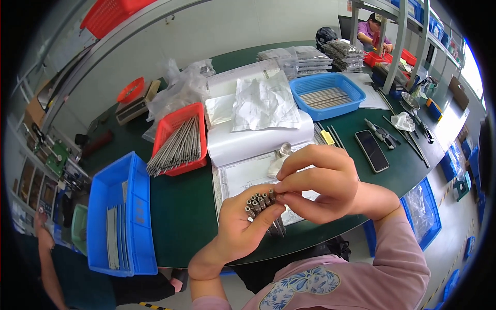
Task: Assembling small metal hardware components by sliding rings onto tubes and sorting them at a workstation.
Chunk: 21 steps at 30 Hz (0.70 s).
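Observation:
A bundle of thin metal rods with hollow, socket-like ends (258,202) is held upright in my left hand (232,227). The fingers wrap around it, the thumb lies across the front, and the ends face up. My right hand (325,181) is closed in a pinch at the bundle's right edge, on what looks like one rod's end; the fingertips partly hide it. Both hands are above the near edge of the green table (181,222), over a printed drawing sheet (235,178). Just beyond the right fingers lies a small silvery round piece (283,150) on crumpled white wrapping.
A red basket of metal rods (203,150) and a blue bin (135,248) stand left. Farther off are crumpled paper (263,103) and a blue tray of rods (330,111). A phone (372,151) and a caliper-like tool (380,134) lie right. Other people (374,33) are nearby.

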Tool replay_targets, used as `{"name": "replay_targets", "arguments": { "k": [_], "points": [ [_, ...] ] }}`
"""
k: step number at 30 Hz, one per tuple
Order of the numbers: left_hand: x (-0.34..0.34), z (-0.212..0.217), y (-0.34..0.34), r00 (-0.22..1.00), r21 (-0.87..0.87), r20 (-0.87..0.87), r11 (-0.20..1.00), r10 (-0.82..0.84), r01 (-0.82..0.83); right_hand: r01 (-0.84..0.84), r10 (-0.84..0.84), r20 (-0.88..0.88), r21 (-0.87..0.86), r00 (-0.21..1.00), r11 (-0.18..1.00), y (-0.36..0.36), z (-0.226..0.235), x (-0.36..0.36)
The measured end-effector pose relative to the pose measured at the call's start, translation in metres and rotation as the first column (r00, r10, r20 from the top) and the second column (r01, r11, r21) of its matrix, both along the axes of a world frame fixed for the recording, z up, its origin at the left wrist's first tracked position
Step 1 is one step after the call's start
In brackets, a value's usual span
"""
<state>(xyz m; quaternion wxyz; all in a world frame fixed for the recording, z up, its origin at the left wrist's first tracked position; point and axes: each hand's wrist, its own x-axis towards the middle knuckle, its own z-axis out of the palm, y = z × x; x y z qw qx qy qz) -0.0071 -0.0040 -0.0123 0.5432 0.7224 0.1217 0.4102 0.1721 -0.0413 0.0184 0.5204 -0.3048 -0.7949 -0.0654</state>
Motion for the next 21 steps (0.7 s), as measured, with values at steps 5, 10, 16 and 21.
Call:
{"name": "replay_targets", "arguments": {
  "k": [5, 10, 16, 21],
  "points": [
    [0.001, 0.001, -0.001, 0.997, 0.024, -0.061, 0.999, -0.046, 0.047, 0.004, -0.004, -0.010, -0.007, 1.000, 1.000, 0.000, -0.003, 0.003],
    [0.001, 0.005, -0.003, 0.998, 0.033, -0.028, 0.998, -0.051, 0.052, 0.014, -0.014, 0.006, -0.040, 1.000, 0.999, -0.001, -0.001, 0.004],
    [-0.007, 0.004, 0.003, 0.995, 0.064, -0.095, 0.997, -0.038, 0.044, 0.024, -0.021, 0.048, -0.063, 0.999, 0.998, -0.001, 0.004, 0.002],
    [-0.005, 0.003, 0.002, 0.996, 0.134, -0.082, 0.990, -0.024, 0.034, 0.018, -0.015, 0.038, -0.074, 0.999, 0.997, -0.002, 0.005, 0.000]
  ]
}}
